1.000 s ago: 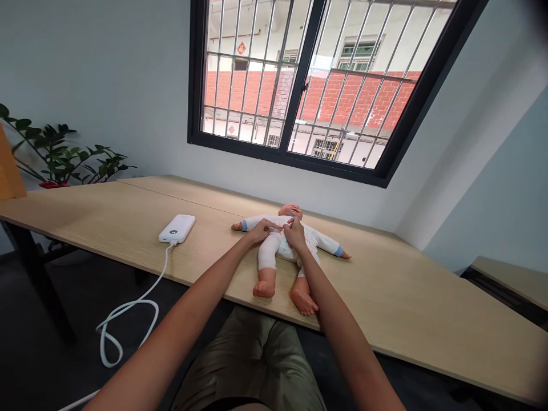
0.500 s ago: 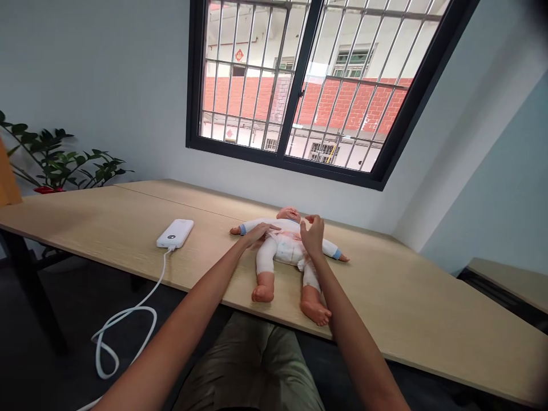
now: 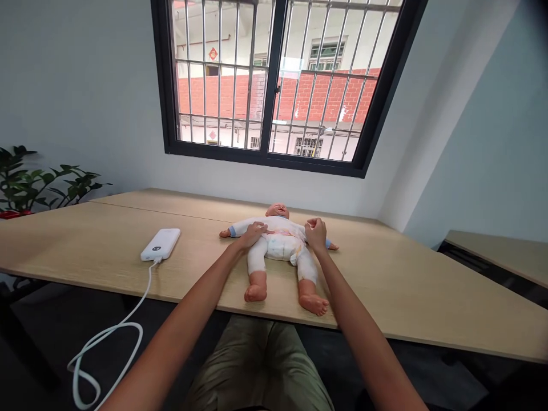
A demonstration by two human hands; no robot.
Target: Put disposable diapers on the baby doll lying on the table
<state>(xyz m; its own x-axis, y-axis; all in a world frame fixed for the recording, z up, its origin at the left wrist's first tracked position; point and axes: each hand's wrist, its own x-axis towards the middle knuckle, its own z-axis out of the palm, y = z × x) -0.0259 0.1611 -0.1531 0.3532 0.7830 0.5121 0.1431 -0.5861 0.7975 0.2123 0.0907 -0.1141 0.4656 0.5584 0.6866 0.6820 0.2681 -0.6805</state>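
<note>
A baby doll (image 3: pixel 278 246) lies on its back on a pale wood table (image 3: pixel 385 291), with its head away from me and its bare feet toward me. Its white bodysuit (image 3: pixel 282 228) is open over a white diaper (image 3: pixel 280 249). My left hand (image 3: pixel 252 233) rests on the doll's sleeve and chest. My right hand (image 3: pixel 315 234) sits at the other side of the chest, fingers curled into the white cloth by the doll's arm. That arm is partly hidden under my right hand.
A white power bank (image 3: pixel 160 244) lies left of the doll, its white cable (image 3: pixel 107 342) hanging over the table edge to the floor. A potted plant (image 3: pixel 38 185) stands far left, a barred window (image 3: pixel 265 85) ahead, and another desk (image 3: pixel 492 251) at right.
My right hand has come down from above the doll's arm onto its chest side and curled. My left hand stays on the sleeve. The view has turned, shifting the window left.
</note>
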